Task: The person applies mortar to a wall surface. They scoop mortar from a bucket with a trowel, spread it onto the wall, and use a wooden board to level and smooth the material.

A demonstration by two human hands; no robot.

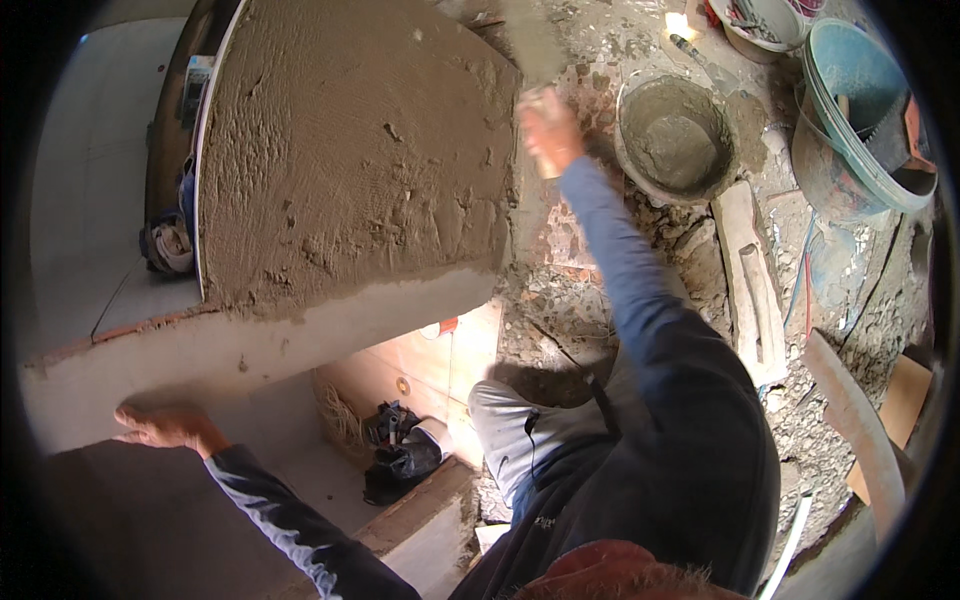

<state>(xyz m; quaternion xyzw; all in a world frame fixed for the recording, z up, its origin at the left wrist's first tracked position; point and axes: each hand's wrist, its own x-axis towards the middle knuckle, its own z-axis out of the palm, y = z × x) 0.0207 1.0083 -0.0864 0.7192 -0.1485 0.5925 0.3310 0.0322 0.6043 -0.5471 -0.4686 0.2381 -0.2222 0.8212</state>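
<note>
My right hand (548,128) is wrapped round the pale handle of a trowel (535,45); motion smears both, and the blade reaches away from me. It is beside the far right edge of a broad surface coated in wet grey-brown mortar (370,150). Ridges and small lumps mark that coat. Farther right, a round tub (676,138) holds more mortar. My left hand (165,427) rests with its fingers stretched out against the smooth grey ledge (290,340) at the lower left, with nothing in it.
A teal bucket (865,115) with tools inside stands at the far right, near a smaller white bucket (760,25). Rubble and a long board (750,285) lie right of my arm. Below the ledge are a black bag (405,465) and coiled cord (340,415).
</note>
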